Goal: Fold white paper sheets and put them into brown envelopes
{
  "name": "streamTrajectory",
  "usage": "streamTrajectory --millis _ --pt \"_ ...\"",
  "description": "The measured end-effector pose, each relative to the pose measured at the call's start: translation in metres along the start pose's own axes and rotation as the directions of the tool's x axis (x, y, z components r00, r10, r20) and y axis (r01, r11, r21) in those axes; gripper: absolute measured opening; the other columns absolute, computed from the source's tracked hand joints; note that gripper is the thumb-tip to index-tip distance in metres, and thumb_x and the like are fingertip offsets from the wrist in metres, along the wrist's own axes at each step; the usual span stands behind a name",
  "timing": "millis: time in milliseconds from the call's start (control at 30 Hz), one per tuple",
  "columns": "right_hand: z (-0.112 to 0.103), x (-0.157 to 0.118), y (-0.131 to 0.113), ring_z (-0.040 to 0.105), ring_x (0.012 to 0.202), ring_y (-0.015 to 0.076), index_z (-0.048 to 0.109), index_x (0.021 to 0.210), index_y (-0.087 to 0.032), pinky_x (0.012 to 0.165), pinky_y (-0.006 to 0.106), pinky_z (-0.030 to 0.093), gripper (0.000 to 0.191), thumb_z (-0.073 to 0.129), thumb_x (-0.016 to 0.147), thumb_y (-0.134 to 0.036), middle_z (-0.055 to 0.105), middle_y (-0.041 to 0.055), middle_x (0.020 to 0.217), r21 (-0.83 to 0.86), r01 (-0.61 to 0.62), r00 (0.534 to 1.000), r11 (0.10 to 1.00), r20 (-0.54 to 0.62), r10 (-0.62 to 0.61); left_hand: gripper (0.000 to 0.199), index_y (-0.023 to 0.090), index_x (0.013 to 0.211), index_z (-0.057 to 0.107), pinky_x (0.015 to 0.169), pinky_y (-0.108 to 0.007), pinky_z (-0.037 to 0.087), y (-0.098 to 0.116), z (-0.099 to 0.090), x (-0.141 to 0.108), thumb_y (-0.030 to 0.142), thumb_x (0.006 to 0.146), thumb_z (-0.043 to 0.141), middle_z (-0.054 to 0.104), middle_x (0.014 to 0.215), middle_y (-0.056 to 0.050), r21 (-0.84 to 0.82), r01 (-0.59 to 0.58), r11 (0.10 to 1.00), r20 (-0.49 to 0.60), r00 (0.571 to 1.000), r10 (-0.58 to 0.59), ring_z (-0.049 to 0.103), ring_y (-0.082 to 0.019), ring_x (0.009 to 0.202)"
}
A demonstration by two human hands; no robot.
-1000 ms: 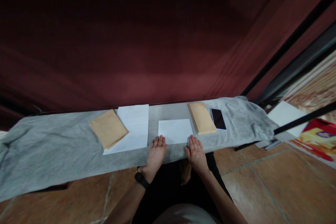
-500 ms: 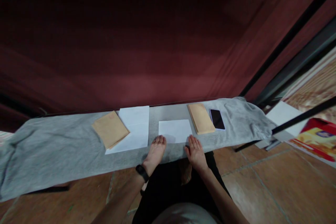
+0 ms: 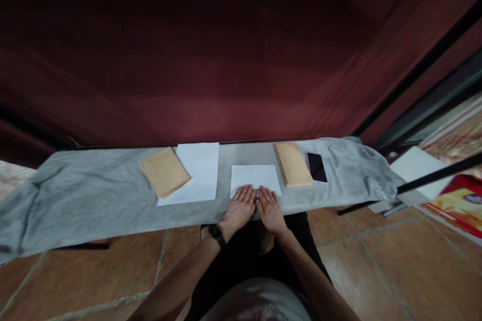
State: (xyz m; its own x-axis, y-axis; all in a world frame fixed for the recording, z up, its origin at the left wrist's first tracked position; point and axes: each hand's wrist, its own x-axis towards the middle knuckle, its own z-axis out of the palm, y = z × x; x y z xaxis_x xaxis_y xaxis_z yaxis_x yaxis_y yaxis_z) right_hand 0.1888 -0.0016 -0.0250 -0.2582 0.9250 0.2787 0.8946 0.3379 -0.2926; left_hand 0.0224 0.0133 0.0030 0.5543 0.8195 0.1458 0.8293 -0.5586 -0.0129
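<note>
A white sheet of paper [image 3: 254, 174] lies on the grey cloth in front of me. My left hand [image 3: 240, 209] rests flat on its near edge, fingers stretched out. Beside it my right hand [image 3: 270, 212] lies flat on the same edge, its fingers pointing forward. The two hands are close together at the middle of the edge, and their fingers cover part of the paper. Neither hand grips anything.
Left of the sheet, brown envelopes [image 3: 164, 172] overlap larger white paper [image 3: 203, 170]. More brown envelopes [image 3: 293, 164] and a phone [image 3: 317, 167] lie to the right. The grey cloth [image 3: 94, 195] covers a narrow bench against a dark red wall [image 3: 226, 85].
My hands have moved inward from the two near corners of the sheet and now lie close together. The whole view has shifted slightly.
</note>
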Motion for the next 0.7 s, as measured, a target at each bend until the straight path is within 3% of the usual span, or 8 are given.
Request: streamTrajectory --millis 267,600,700 --pt "-0.012 0.015 -0.002 0.033 0.146 0.0249 0.047 0.147 -0.018 0.119 0.047 0.022 0.049 0.025 0.106 -0.031 0.042 0.0093 0.155 -0.056 0.025 0.992 0.998 0.123 -0.018 0.059 0.003 0.148 0.038 0.123 -0.051 0.017 0.008 0.004 -0.004 0.035 0.099 0.037 0.032 0.158 -0.021 -0.040 -0.056 0.998 -0.012 0.998 0.056 0.022 -0.028 0.150" --pt "-0.007 0.035 0.001 0.027 0.148 0.0291 0.040 0.151 -0.026 0.118 0.056 0.015 0.048 0.026 0.105 -0.030 0.033 0.0064 0.160 -0.120 0.029 0.987 0.992 0.163 -0.009 0.062 -0.002 0.146 0.039 0.122 -0.052 0.016 0.007 0.003 -0.001 0.038 0.099 0.038 0.037 0.154 -0.025 -0.027 -0.061 0.998 0.008 0.998 0.061 0.025 -0.031 0.149" --pt "-0.004 0.043 0.004 0.028 0.147 0.0304 0.037 0.153 -0.023 0.118 0.056 0.014 0.050 0.025 0.105 -0.033 0.032 0.0072 0.160 -0.122 0.001 0.988 0.993 0.153 0.018 0.062 -0.002 0.146 0.039 0.122 -0.051 0.016 0.006 0.003 0.000 0.039 0.100 0.036 0.041 0.152 -0.024 -0.049 -0.061 0.997 0.017 0.998 0.062 0.027 -0.030 0.148"
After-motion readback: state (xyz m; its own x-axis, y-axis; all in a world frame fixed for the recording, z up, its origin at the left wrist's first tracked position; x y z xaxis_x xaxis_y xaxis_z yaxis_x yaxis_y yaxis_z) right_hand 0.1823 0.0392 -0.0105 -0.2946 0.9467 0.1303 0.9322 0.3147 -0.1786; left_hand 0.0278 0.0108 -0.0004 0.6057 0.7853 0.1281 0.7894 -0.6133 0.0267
